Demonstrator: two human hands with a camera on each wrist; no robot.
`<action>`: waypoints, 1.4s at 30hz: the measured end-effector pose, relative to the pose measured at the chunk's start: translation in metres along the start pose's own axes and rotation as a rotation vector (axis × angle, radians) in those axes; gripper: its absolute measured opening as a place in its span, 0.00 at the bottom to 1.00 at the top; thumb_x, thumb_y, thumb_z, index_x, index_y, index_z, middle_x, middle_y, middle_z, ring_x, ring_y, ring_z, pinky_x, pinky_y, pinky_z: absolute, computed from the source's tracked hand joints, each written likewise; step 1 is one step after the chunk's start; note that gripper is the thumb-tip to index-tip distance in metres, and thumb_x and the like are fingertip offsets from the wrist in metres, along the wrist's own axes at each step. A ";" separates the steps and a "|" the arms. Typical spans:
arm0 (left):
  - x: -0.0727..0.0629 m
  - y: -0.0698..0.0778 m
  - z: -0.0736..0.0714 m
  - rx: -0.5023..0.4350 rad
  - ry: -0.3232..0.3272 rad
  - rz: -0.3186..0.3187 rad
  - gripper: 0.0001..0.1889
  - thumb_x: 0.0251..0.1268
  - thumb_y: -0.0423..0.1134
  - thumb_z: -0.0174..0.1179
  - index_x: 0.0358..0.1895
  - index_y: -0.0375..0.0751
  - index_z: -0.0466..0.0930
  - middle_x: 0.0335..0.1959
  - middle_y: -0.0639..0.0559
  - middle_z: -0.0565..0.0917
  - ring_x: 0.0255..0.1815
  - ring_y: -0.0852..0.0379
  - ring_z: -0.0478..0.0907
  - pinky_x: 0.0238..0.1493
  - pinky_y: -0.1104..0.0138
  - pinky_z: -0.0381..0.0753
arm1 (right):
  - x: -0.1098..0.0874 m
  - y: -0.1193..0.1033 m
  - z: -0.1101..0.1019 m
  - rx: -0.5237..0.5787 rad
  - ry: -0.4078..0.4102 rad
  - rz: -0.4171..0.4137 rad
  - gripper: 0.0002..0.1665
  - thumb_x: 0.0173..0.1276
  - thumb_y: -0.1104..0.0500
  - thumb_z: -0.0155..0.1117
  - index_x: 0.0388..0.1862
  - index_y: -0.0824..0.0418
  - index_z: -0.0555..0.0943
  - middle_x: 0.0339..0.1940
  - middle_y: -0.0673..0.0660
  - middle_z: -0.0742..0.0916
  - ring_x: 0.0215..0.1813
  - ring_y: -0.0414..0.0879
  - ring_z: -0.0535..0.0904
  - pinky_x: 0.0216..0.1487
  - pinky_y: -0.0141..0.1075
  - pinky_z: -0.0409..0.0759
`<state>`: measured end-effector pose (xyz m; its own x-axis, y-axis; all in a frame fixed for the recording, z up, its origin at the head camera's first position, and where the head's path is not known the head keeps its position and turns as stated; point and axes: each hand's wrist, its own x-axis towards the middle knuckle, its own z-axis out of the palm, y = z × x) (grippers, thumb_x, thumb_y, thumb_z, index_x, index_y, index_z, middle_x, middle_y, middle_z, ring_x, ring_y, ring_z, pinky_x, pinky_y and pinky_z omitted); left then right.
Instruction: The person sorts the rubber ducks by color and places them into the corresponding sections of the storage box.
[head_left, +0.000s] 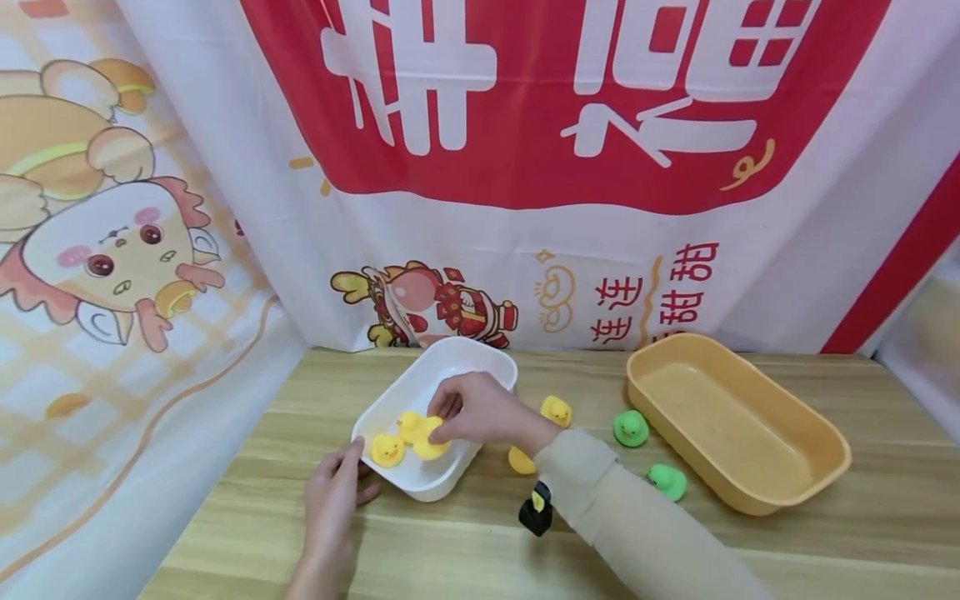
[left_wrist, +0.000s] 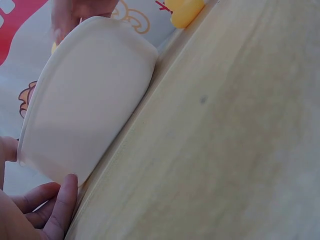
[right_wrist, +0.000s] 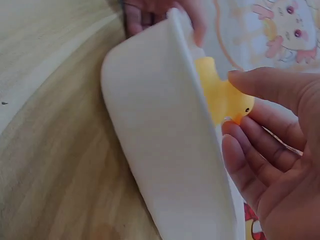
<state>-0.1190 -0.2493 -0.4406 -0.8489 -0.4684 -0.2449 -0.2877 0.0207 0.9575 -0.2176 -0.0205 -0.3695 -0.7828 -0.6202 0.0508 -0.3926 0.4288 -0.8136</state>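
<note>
A white plastic basin (head_left: 468, 354) stands on the left part of the table. My left hand (head_left: 333, 487) holds its near left corner, thumb at the rim and fingers against the outer wall (left_wrist: 90, 100). Over the inside of the basin, my right hand (head_left: 480, 408) pinches a yellow rubber duck (head_left: 431, 443) between thumb and fingers. In the right wrist view this duck (right_wrist: 240, 102) shows just beyond the rim. Two more yellow ducks, one at the near end (head_left: 387, 451) and one beside the held duck (head_left: 408, 423), are in the basin.
Right of the white basin lie two yellow ducks (head_left: 557, 410), one partly hidden by the right arm, and a black duck (head_left: 536, 511). Two green ducks (head_left: 631, 427) lie beside an orange basin (head_left: 738, 417). A printed cloth (head_left: 525, 242) hangs behind the wooden table (head_left: 450, 558).
</note>
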 end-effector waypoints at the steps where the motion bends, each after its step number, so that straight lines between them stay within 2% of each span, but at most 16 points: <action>1: 0.000 0.000 0.000 -0.001 -0.002 0.002 0.34 0.82 0.61 0.56 0.67 0.30 0.75 0.53 0.45 0.78 0.40 0.60 0.86 0.44 0.71 0.92 | 0.003 0.001 0.004 -0.012 -0.028 -0.011 0.12 0.60 0.59 0.85 0.40 0.57 0.90 0.35 0.47 0.90 0.40 0.38 0.82 0.46 0.28 0.83; 5: 0.001 0.000 0.000 -0.006 -0.011 0.004 0.34 0.82 0.60 0.56 0.67 0.29 0.75 0.52 0.46 0.79 0.40 0.60 0.87 0.44 0.71 0.91 | 0.009 -0.001 0.018 -0.053 -0.099 -0.011 0.12 0.58 0.61 0.86 0.37 0.56 0.89 0.34 0.48 0.89 0.38 0.36 0.80 0.45 0.27 0.81; 8: 0.001 0.000 0.000 -0.008 -0.015 0.002 0.33 0.82 0.60 0.55 0.67 0.29 0.75 0.52 0.46 0.78 0.42 0.60 0.86 0.44 0.71 0.92 | 0.010 -0.002 0.025 -0.133 -0.137 0.020 0.12 0.57 0.61 0.86 0.36 0.55 0.89 0.33 0.48 0.88 0.37 0.36 0.78 0.44 0.26 0.79; 12: 0.001 0.000 0.000 -0.011 -0.012 0.003 0.34 0.82 0.60 0.56 0.68 0.29 0.74 0.54 0.45 0.78 0.43 0.61 0.84 0.45 0.70 0.92 | 0.010 -0.005 0.029 -0.243 -0.171 0.039 0.12 0.58 0.60 0.86 0.36 0.54 0.88 0.32 0.47 0.86 0.37 0.36 0.76 0.43 0.26 0.78; 15: 0.000 0.000 0.001 -0.015 -0.010 0.005 0.34 0.82 0.60 0.56 0.67 0.29 0.75 0.54 0.45 0.78 0.44 0.61 0.83 0.45 0.70 0.92 | 0.006 -0.007 0.026 -0.260 -0.168 0.019 0.13 0.60 0.58 0.85 0.39 0.55 0.89 0.36 0.49 0.88 0.39 0.37 0.78 0.45 0.26 0.79; 18: 0.000 0.000 0.002 -0.015 -0.014 0.005 0.34 0.82 0.60 0.56 0.67 0.29 0.75 0.55 0.46 0.78 0.47 0.61 0.81 0.46 0.71 0.92 | -0.001 -0.010 0.018 -0.235 -0.119 -0.015 0.14 0.62 0.57 0.84 0.43 0.56 0.89 0.41 0.50 0.90 0.45 0.42 0.82 0.50 0.27 0.82; 21: 0.000 0.001 0.002 -0.015 -0.014 0.000 0.35 0.81 0.62 0.56 0.68 0.30 0.74 0.57 0.45 0.77 0.48 0.61 0.80 0.47 0.71 0.91 | -0.014 -0.015 0.004 -0.194 -0.041 -0.047 0.13 0.64 0.56 0.83 0.45 0.54 0.89 0.43 0.47 0.90 0.51 0.46 0.85 0.53 0.31 0.85; 25: 0.000 0.001 0.001 -0.004 -0.014 -0.008 0.36 0.81 0.63 0.55 0.69 0.31 0.74 0.60 0.44 0.76 0.50 0.59 0.80 0.48 0.72 0.91 | -0.036 -0.020 -0.015 -0.145 0.061 -0.057 0.10 0.65 0.57 0.83 0.42 0.51 0.89 0.42 0.45 0.89 0.51 0.46 0.86 0.52 0.33 0.87; 30: 0.001 0.001 0.000 0.001 -0.022 -0.016 0.36 0.81 0.64 0.55 0.69 0.32 0.74 0.61 0.44 0.75 0.51 0.59 0.79 0.48 0.72 0.91 | -0.066 -0.015 -0.034 -0.032 0.195 -0.005 0.09 0.65 0.57 0.82 0.42 0.51 0.89 0.42 0.50 0.90 0.49 0.47 0.86 0.52 0.36 0.87; 35: 0.001 0.002 -0.002 -0.007 -0.036 -0.036 0.37 0.81 0.64 0.56 0.72 0.33 0.72 0.65 0.44 0.73 0.52 0.59 0.80 0.50 0.72 0.91 | -0.093 0.001 -0.041 0.055 0.309 0.041 0.08 0.65 0.58 0.81 0.41 0.52 0.90 0.42 0.52 0.91 0.47 0.46 0.86 0.51 0.38 0.88; 39: 0.001 0.004 -0.003 -0.010 -0.047 -0.049 0.37 0.80 0.64 0.56 0.73 0.33 0.72 0.65 0.44 0.73 0.47 0.63 0.82 0.50 0.72 0.91 | -0.109 0.014 -0.040 0.102 0.365 0.084 0.07 0.64 0.59 0.81 0.39 0.51 0.90 0.42 0.54 0.92 0.47 0.47 0.86 0.50 0.37 0.89; 42: 0.000 0.006 -0.004 -0.022 -0.058 -0.060 0.37 0.81 0.62 0.57 0.73 0.32 0.70 0.64 0.44 0.74 0.48 0.63 0.82 0.51 0.71 0.91 | -0.117 0.021 -0.039 0.138 0.389 0.130 0.07 0.66 0.60 0.80 0.40 0.54 0.90 0.43 0.55 0.92 0.47 0.45 0.86 0.49 0.34 0.88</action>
<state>-0.1192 -0.2523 -0.4341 -0.8549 -0.4163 -0.3094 -0.3294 -0.0252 0.9439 -0.1527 0.0866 -0.3702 -0.9555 -0.2620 0.1355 -0.2311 0.3792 -0.8960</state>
